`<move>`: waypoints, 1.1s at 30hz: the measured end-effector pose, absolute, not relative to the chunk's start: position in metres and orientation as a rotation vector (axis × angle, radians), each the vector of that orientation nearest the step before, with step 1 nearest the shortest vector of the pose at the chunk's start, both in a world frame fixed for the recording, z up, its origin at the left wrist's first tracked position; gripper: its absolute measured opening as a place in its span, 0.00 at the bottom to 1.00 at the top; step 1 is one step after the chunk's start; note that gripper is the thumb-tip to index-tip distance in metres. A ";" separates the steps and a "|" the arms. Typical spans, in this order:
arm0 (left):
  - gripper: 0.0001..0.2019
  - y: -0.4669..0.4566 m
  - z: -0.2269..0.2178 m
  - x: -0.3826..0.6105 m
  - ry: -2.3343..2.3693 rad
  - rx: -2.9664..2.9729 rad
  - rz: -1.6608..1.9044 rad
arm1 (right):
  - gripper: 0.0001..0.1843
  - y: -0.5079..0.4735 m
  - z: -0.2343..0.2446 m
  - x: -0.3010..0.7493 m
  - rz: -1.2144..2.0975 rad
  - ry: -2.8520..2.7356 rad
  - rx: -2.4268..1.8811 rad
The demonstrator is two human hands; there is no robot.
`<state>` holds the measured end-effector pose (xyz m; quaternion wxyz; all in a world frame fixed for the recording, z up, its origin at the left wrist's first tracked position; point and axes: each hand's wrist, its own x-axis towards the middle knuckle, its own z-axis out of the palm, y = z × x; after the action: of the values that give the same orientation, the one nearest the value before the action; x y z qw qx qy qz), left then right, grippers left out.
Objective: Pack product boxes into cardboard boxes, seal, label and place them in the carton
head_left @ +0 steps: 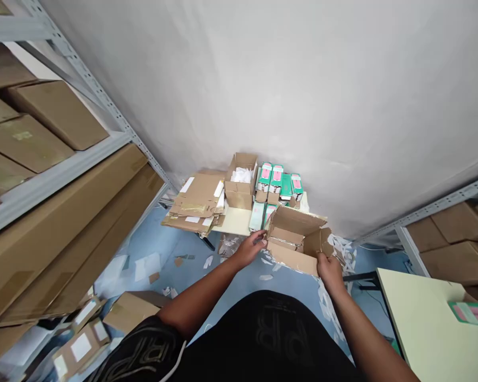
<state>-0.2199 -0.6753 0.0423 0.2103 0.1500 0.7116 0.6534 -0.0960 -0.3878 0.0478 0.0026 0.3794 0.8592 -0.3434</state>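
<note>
Left hand (252, 247) curled onto the left wall of an open cardboard box (292, 259); right hand (329, 267) closed on its near right corner. Box held between both, straight ahead at arm's reach, long axis running left to right, flaps up. Neither hand is nearer. Just beyond: low table (235, 222) with green-and-pink cartons (276, 180), a smaller open box (239, 197) and flattened cardboard (197, 204). Shelving (56, 172) crowds the left, a pale table (422, 318) the right. Scrap-littered floor (175, 244) lies open below.
</note>
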 end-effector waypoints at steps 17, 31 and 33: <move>0.13 -0.726 0.119 -0.436 2.896 0.274 1.170 | 0.28 -0.375 0.050 -0.264 -1.051 2.719 0.645; 0.42 -0.650 0.056 -0.635 2.673 0.485 0.278 | 0.25 -0.423 0.055 -0.289 -1.088 2.627 0.943; 0.43 -0.645 0.045 -0.646 2.647 0.541 0.269 | 0.24 -0.438 0.055 -0.286 -1.095 2.624 1.046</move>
<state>-0.6458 -0.6451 0.0447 0.2116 0.1946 0.9529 0.0967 -0.2857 -0.4379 0.0553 0.0560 0.3448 0.8648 -0.3607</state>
